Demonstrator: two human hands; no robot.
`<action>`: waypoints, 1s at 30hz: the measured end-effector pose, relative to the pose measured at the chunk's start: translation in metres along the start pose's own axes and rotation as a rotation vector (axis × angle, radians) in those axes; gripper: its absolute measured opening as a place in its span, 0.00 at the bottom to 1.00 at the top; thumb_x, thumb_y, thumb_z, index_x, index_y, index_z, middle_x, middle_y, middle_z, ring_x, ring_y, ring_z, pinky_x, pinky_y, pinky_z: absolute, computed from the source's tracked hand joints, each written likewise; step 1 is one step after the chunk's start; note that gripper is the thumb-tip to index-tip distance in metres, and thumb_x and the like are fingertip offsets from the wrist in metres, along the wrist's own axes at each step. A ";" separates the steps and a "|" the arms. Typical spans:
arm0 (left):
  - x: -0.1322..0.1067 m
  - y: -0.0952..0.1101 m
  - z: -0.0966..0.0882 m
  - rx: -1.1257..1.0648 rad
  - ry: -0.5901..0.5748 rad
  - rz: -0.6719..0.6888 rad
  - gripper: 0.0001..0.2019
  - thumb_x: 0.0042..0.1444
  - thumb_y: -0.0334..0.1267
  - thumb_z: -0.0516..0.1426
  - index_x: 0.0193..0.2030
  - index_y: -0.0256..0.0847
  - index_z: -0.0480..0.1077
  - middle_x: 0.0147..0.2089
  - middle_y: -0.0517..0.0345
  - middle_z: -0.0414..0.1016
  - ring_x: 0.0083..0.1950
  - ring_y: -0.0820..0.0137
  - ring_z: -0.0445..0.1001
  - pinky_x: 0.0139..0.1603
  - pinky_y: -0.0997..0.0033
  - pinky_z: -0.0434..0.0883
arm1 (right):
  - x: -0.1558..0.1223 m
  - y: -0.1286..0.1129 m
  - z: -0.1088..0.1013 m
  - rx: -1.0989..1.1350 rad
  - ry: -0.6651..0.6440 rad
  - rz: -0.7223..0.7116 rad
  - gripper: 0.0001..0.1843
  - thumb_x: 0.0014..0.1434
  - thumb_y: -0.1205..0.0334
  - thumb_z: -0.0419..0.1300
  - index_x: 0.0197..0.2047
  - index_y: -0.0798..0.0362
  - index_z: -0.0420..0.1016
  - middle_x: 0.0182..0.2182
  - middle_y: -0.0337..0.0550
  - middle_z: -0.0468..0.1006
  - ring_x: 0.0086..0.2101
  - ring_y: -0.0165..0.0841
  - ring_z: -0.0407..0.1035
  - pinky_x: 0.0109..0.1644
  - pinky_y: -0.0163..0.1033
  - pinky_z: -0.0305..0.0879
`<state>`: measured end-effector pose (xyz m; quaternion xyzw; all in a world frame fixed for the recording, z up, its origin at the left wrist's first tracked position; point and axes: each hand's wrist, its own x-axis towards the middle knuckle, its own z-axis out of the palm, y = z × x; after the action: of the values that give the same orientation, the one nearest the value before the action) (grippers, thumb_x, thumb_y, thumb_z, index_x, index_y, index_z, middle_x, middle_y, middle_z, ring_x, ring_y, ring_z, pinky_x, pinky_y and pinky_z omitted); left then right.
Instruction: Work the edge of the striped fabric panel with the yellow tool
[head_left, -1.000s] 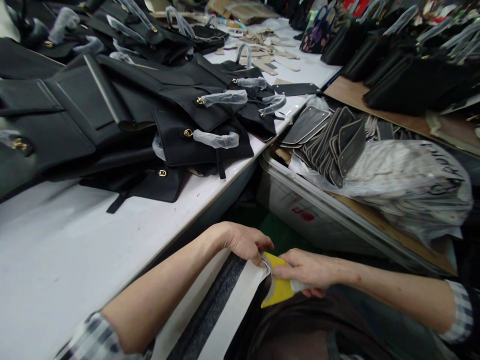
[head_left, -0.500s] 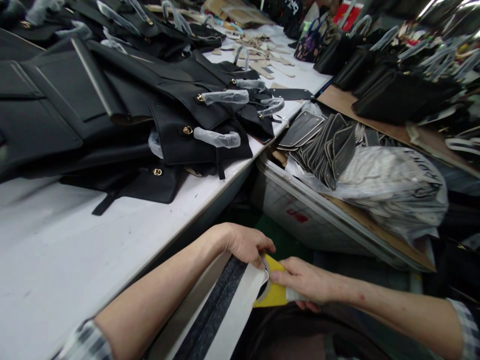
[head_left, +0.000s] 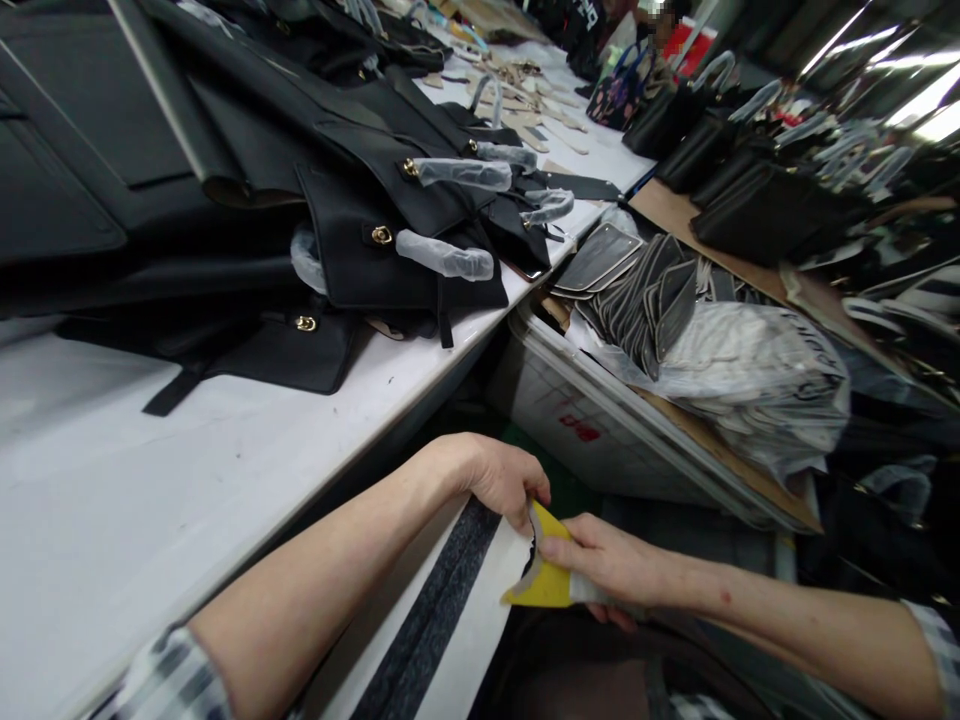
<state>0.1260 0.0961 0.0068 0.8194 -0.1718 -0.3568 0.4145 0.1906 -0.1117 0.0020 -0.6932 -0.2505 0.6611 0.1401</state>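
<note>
Below the table edge, my left hand pinches the curved end of a long white panel with a dark grey strip. My right hand is closed on a yellow piece pressed against that same end. Both hands meet over my lap, fingers touching the panel's rim. The fingertips of the left hand are partly hidden behind the panel edge.
A white table carries a heap of black leather bag parts with plastic-wrapped handles. To the right, a white bin holds stacked grey-edged pieces and a plastic bag. Finished black handbags line a brown shelf. A person stands far off.
The view has tilted up and to the right. My hands stay together on the panel end, and the yellow piece has folded a little more upright against it.
</note>
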 end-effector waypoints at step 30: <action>-0.095 -0.010 0.046 -0.302 0.910 -0.233 0.27 0.63 0.53 0.48 0.64 0.40 0.61 0.63 0.53 0.68 0.62 0.65 0.67 0.65 0.68 0.62 | 0.019 -0.005 0.050 0.377 -0.040 -0.011 0.39 0.59 0.27 0.42 0.28 0.58 0.66 0.11 0.46 0.66 0.11 0.34 0.62 0.10 0.33 0.58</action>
<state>0.0277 0.1311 0.0225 0.8367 0.1729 -0.0274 0.5190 0.1407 -0.1048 -0.0156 -0.6400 -0.1290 0.7092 0.2661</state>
